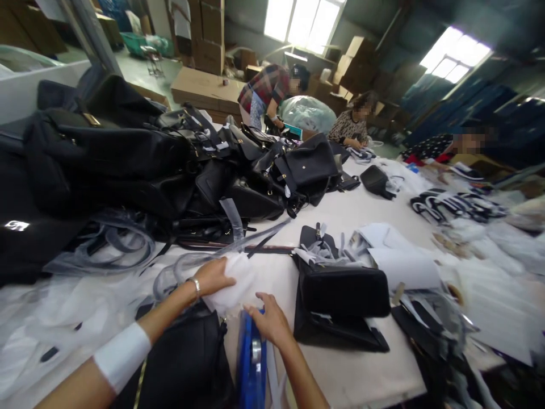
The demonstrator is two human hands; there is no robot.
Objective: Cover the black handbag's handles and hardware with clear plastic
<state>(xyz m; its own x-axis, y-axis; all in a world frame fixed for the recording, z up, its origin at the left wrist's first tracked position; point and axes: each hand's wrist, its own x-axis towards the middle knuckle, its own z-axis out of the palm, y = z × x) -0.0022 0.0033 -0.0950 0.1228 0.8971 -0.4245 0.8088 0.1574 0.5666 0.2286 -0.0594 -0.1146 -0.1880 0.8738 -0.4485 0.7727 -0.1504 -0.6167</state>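
Note:
My left hand [214, 277], with a bracelet at the wrist, grips a crumpled thin white sheet [238, 281], which could be tissue or foam. To its right, my right hand [271, 321] has its fingers curved and apart with nothing between them. Just under those fingers stands a blue tape dispenser [251, 363]; whether they touch it I cannot tell. A black bag [187, 358] with a gold zipper lies below my left forearm. On the right, another black bag [344, 292] sits with its dark base facing me and pale wrapped straps behind it.
Black bags [128, 153] are heaped along the left and back. Clear plastic strips [123, 244] curl beside them. White sheets [395, 255], wrapped straps [443, 324] and striped straps [460, 204] lie to the right on the pale table [340, 218]. Several people work beyond, near cardboard boxes [208, 91].

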